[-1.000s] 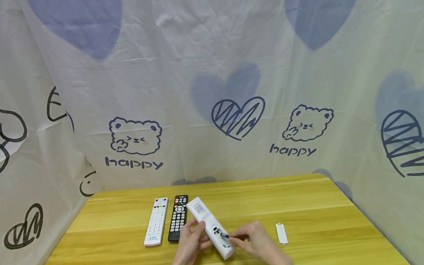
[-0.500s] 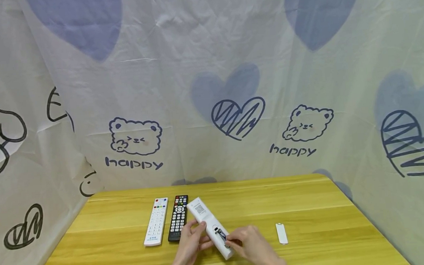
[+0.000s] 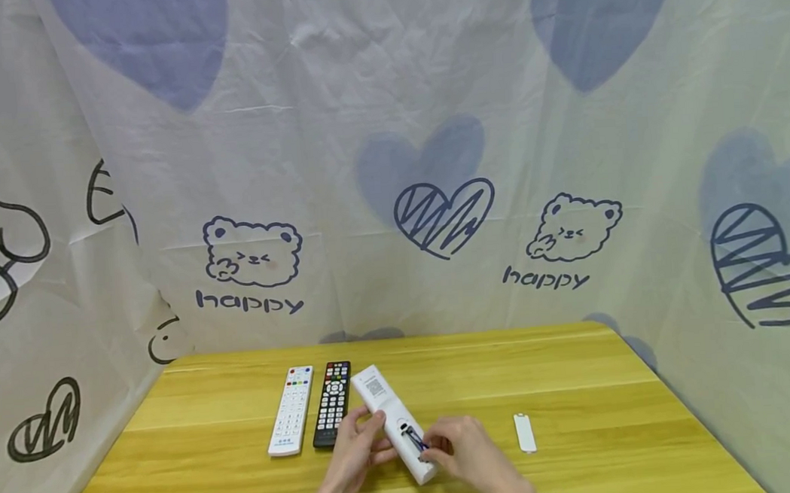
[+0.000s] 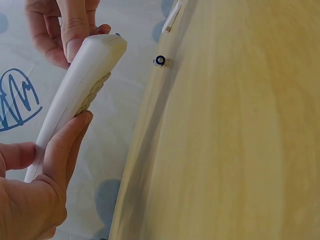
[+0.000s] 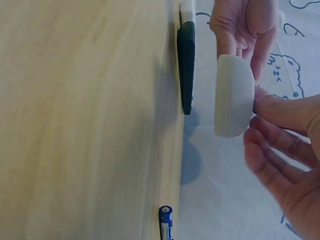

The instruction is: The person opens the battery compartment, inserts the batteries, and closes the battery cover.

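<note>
My left hand (image 3: 352, 456) grips a white remote control (image 3: 390, 407) around its middle, thumb on one edge, fingers on the other. Its back faces up, tilted, with the battery compartment uncovered. At that compartment, the thumb and fingers of my right hand (image 3: 467, 455) pinch the end of a battery (image 3: 419, 439) lying mostly inside the slot. The right wrist view shows the right thumb against the back of the remote; the battery is hidden there. A second, blue battery (image 5: 166, 222) rests on the table, hidden behind the right hand in the head view.
A white remote (image 3: 291, 411) and a black remote (image 3: 332, 405) lie side by side, buttons up, left of the hands. The white battery cover (image 3: 525, 433) lies to the right on the wooden table (image 3: 615, 399). Printed cloth (image 3: 357, 75) hangs behind and at both sides.
The battery has gone from sticking out at a tilt to lying along the compartment, with the right hand following it closer. The left hand and remote have barely shifted.
</note>
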`<state>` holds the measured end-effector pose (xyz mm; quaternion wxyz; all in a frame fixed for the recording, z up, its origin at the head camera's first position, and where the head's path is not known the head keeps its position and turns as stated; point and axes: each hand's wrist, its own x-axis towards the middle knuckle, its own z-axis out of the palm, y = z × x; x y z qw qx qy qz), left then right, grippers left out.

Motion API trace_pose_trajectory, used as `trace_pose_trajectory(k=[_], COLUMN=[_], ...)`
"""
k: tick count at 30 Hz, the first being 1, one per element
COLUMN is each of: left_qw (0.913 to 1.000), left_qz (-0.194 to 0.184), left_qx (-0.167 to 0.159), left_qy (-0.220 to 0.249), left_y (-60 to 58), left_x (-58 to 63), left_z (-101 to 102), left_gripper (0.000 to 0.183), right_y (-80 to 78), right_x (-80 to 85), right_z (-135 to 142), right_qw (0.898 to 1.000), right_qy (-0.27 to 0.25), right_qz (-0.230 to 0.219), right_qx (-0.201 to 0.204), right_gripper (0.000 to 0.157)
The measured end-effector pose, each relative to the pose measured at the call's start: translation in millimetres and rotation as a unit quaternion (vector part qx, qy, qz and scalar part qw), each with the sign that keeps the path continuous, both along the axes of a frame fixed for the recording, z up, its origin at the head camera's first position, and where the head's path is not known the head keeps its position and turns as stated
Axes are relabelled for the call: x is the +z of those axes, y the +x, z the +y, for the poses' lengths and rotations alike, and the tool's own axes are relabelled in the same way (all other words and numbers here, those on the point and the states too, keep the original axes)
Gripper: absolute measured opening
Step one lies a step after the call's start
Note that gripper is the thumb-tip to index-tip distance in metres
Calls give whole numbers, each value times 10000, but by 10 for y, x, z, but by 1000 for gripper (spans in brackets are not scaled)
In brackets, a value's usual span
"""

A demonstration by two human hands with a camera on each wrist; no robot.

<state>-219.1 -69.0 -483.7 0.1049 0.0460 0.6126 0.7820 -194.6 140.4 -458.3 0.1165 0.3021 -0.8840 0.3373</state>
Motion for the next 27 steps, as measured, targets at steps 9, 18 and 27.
trace_pose_trajectory(k=[9, 18, 27], left_qw=[9999, 9999, 9997], left_qz=[8, -39, -43], left_qx=[-113, -152, -209], left_qy=[9, 35, 97], left_y=[-19, -19, -16], left_x=[-1, 8, 17], left_z=[16, 26, 38], left_gripper=[55, 53, 54], right_y=[-52, -58, -29], right_x=[14, -2, 3], right_z=[44, 81, 116], right_qw=[9910, 9804, 9712], right_qy=[-627, -827, -1083], right_qz=[-1177, -1757, -2111], right_qx=[-96, -335, -234], right_gripper=[14, 17, 18])
